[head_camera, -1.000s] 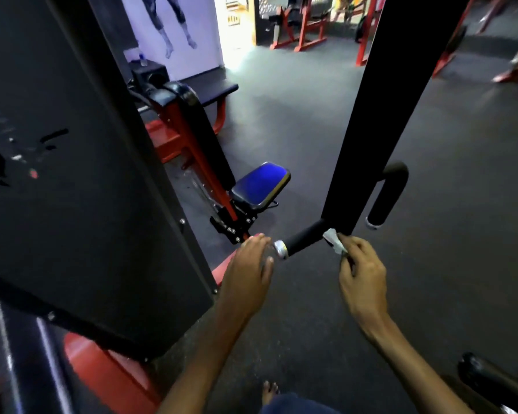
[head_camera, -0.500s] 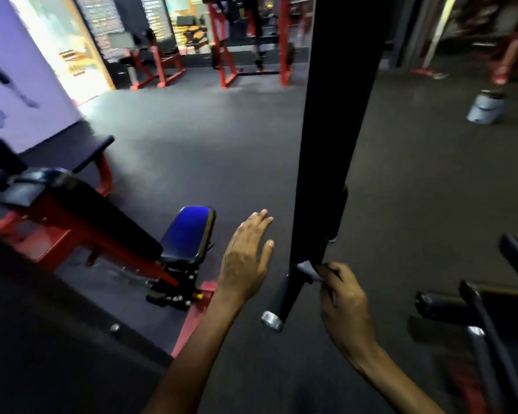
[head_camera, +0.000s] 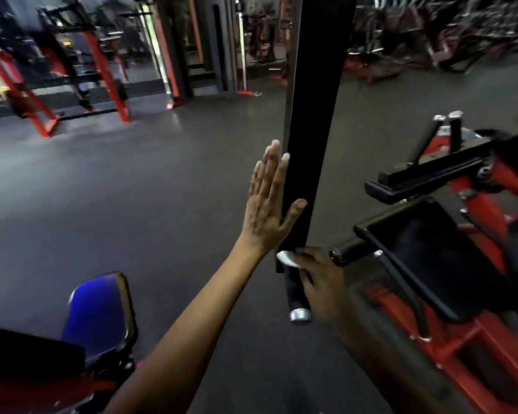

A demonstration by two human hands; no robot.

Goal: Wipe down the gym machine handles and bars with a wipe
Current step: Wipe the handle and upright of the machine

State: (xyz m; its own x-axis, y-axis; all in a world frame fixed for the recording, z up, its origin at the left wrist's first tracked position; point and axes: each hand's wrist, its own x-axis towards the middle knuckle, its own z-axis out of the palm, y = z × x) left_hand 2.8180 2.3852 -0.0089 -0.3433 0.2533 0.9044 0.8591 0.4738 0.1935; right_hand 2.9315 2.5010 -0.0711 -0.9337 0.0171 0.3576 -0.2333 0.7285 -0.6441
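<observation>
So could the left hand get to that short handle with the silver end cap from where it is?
Probably yes. The left hand lies flat and empty against the black upright bar, just above the handle. Nothing blocks a slide downward, though the right hand with the wipe already covers its upper part.
</observation>
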